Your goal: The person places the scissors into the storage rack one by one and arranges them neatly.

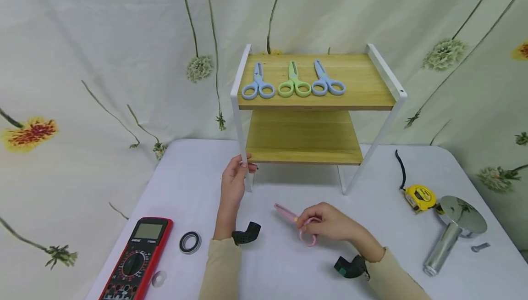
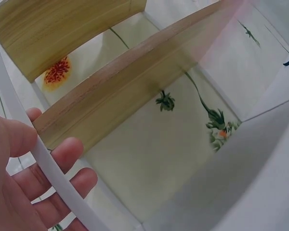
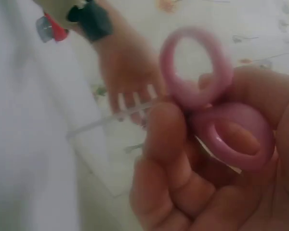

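The right hand [image 1: 330, 224] is gripping pink scissors [image 1: 298, 225] by the handle rings, fingers curled round the loops and pinching them, as the right wrist view is showing close up. The scissors are lying low over the table [image 1: 288, 268], at 6 o'clock from the rack [image 1: 313, 107], blade tip pointing toward 10 o'clock. The left hand [image 1: 234, 181] is holding the rack's front left leg [image 1: 241, 153], thumb on one side and slightly spread fingers [image 2: 67, 154] on the other. Three scissors are lying on the top shelf: blue [image 1: 258, 83], green [image 1: 294, 82] and blue [image 1: 326, 81]. A multimeter [image 1: 138, 258] is sitting at 8 o'clock from the left hand, a tape measure [image 1: 420, 197] at 3 o'clock from the right.
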Tool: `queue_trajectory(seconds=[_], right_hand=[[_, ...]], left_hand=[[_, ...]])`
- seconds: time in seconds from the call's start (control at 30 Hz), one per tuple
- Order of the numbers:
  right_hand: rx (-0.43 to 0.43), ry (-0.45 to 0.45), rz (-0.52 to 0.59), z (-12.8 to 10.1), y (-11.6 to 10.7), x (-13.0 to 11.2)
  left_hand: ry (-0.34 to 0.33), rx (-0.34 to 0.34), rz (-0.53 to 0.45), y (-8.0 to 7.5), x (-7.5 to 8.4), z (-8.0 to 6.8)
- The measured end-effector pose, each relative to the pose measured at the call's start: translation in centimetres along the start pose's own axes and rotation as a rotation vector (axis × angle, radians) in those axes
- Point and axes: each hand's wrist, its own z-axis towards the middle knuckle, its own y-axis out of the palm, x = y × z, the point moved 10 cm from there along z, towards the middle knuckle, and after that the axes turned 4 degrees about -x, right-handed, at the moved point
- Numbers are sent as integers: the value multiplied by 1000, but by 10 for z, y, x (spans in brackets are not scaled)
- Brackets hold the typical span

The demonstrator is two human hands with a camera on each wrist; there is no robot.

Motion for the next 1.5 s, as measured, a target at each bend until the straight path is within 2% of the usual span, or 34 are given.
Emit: queue_trajectory(seconds=[0.2, 0.23, 0.37, 0.43, 0.53, 0.6, 0.67, 0.73, 0.77, 0.87, 1.13, 1.4, 1.5], right_hand=[[2, -296, 92, -35, -69, -93], [22, -311, 100, -42, -80, -109], [192, -264, 98, -63, -128, -166], [333, -193, 91, -69, -154, -186], [521, -74, -104, -68, -185, -211], [624, 85, -313, -62, -202, -221], [638, 232, -525, -50, -216, -227], [599, 332, -653, -32, -226, -227], [573, 368, -713, -23, -230, -226], [507, 416, -793, -4, -236, -220], [449, 391, -949, 11, -235, -211], [424, 332, -1209, 17, -223, -216], [428, 311, -1263, 18, -220, -217]], left_hand=[[-6, -8, 11, 2, 1, 1], [-8, -9, 13, 2, 1, 2], [-10, -12, 16, 2, 2, 2], [-11, -13, 13, 2, 1, 1], [-10, -14, 10, 1, 1, 0], [-6, -13, 5, 0, 2, 0], [-4, -13, 7, 0, 2, 0], [-5, -10, 8, -1, 2, 0], [-8, -9, 10, -1, 2, 1], [-18, -10, 13, 0, 0, 1], [-26, -10, 10, 1, -2, 0], [-25, -9, 4, 1, -2, 0], [-21, -8, 1, 1, -1, 0]])
